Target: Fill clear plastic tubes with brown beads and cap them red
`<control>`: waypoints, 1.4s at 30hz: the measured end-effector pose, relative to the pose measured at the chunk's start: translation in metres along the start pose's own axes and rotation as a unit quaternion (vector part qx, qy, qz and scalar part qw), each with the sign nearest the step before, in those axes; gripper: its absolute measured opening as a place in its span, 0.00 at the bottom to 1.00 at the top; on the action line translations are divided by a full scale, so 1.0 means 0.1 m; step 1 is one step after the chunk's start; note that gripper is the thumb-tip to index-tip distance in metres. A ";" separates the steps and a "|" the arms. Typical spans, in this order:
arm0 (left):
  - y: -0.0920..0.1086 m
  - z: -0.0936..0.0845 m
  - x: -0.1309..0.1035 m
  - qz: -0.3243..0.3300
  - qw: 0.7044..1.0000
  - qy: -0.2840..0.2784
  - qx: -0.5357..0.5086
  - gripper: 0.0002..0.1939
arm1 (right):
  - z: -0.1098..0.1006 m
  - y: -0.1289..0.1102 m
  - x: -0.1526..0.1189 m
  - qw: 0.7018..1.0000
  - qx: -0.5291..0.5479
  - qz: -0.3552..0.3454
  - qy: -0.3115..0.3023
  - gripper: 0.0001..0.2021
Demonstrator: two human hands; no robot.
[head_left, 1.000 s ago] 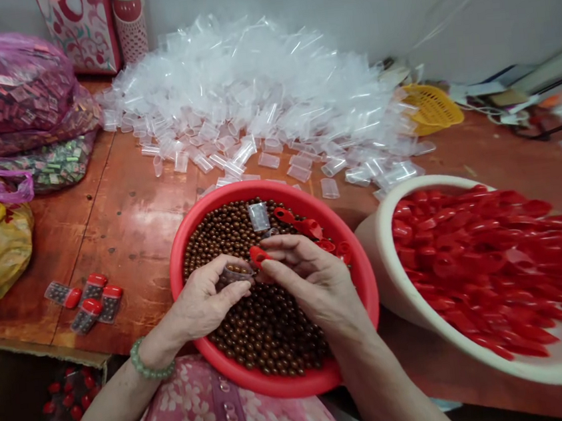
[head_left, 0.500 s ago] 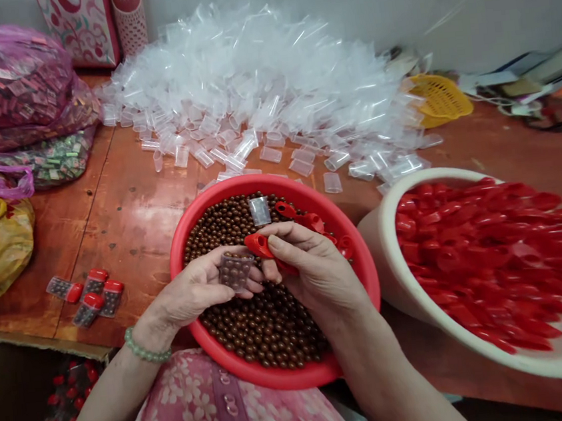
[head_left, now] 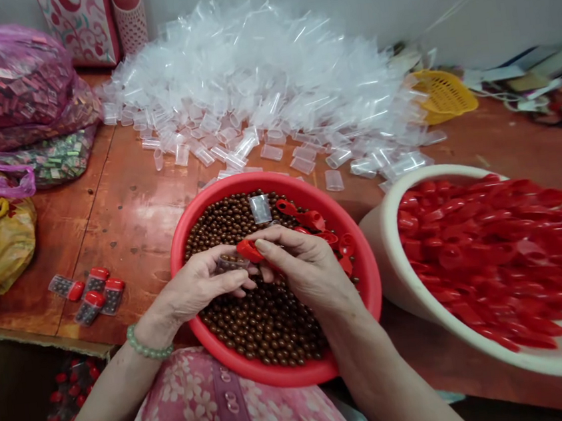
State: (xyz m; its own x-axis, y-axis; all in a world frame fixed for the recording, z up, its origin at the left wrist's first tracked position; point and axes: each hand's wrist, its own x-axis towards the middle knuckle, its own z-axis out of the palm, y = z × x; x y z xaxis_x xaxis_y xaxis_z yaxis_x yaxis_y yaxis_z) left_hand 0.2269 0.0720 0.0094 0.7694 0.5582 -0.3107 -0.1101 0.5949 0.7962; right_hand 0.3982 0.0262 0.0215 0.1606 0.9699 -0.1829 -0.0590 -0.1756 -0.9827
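My left hand (head_left: 210, 279) is closed around a small clear plastic case (head_left: 233, 262) with brown balls in it, tilted so that little of its face shows. Between the thumb and fingers of my right hand (head_left: 299, 262) is a red plastic cap (head_left: 249, 250), held at the open end of the case; whether it is seated there I cannot tell. Both hands are over a red basin (head_left: 191, 200) of brown balls (head_left: 267, 336). A clear case (head_left: 260, 208) and several loose red caps (head_left: 311, 219) lie on the balls.
Behind the basin spreads a heap of clear cases (head_left: 258, 85). A white tub (head_left: 389, 239) of red caps stands at right. Several filled, capped cases (head_left: 90, 307) lie on the table (head_left: 111, 215) at left. Beyond them are stuffed pink bags (head_left: 11, 78); a yellow basket (head_left: 444, 94) is at back right.
The case in my left hand has tipped from face-on to nearly edge-on. My right hand has brought the red cap left and slightly down, against the case.
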 end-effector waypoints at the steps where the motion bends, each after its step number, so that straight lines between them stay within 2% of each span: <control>1: 0.00 0.02 0.01 0.013 0.999 0.028 0.027 0.22 | 0.01 0.00 0.00 1.000 -0.018 -0.008 0.000 0.10; 3: -0.01 0.05 0.04 0.045 0.993 0.074 0.085 0.21 | 0.03 -0.01 -0.01 0.999 -0.032 -0.006 0.001 0.10; 6: -0.03 0.07 0.06 0.090 0.979 0.104 0.149 0.14 | 0.08 -0.02 -0.03 0.999 -0.006 0.020 0.024 0.12; 9: -0.02 0.09 0.05 0.096 0.980 0.120 0.128 0.11 | 0.12 -0.02 -0.04 0.999 0.023 0.032 0.034 0.15; 12: 0.00 0.11 0.02 0.093 0.983 0.130 0.094 0.10 | 0.11 -0.04 -0.04 0.996 0.077 0.047 0.017 0.14; 16: 0.02 0.13 -0.01 0.107 0.976 0.160 0.099 0.10 | 0.02 -0.05 -0.06 0.980 0.180 0.084 0.004 0.19; 19: 0.01 0.13 -0.02 0.119 0.972 0.169 0.115 0.10 | -0.01 -0.01 -0.08 0.974 0.208 0.082 0.027 0.17; 22: -0.01 0.12 -0.02 0.124 0.969 0.165 0.134 0.11 | 0.01 0.04 -0.12 0.986 0.152 0.029 0.067 0.12; 25: -0.03 0.12 -0.01 0.118 0.969 0.144 0.165 0.11 | 0.05 0.05 -0.13 0.994 -0.021 -0.069 0.081 0.11; 27: -0.03 0.12 0.01 0.117 0.964 0.139 0.194 0.11 | 0.05 0.01 -0.11 0.979 -0.140 -0.139 0.044 0.11; 29: -0.02 0.12 0.02 0.114 0.960 0.144 0.211 0.10 | 0.04 -0.04 -0.09 0.960 -0.212 -0.185 -0.011 0.11; 32: -0.01 0.13 0.03 0.085 0.964 0.139 0.208 0.10 | 0.01 -0.12 -0.06 0.945 -0.259 -0.187 -0.074 0.12; 35: -0.02 0.13 0.03 0.052 0.973 0.119 0.190 0.11 | -0.02 -0.14 -0.06 0.942 -0.270 -0.170 -0.107 0.13; 39: -0.04 0.10 0.04 0.060 0.986 0.076 0.134 0.15 | -0.01 -0.10 -0.05 0.948 -0.253 -0.176 -0.079 0.12; 42: -0.04 0.08 0.04 0.038 0.993 0.056 0.096 0.14 | -0.02 -0.05 -0.04 0.975 -0.170 -0.138 -0.025 0.11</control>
State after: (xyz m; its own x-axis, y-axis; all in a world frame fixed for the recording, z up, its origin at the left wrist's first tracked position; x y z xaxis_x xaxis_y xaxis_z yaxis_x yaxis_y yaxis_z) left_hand 0.2351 0.0672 0.0093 0.6880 0.6638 -0.2934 -0.0345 0.4337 0.9004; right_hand 0.4001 0.0230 0.0271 0.0756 0.9936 0.0838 0.3116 0.0563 -0.9486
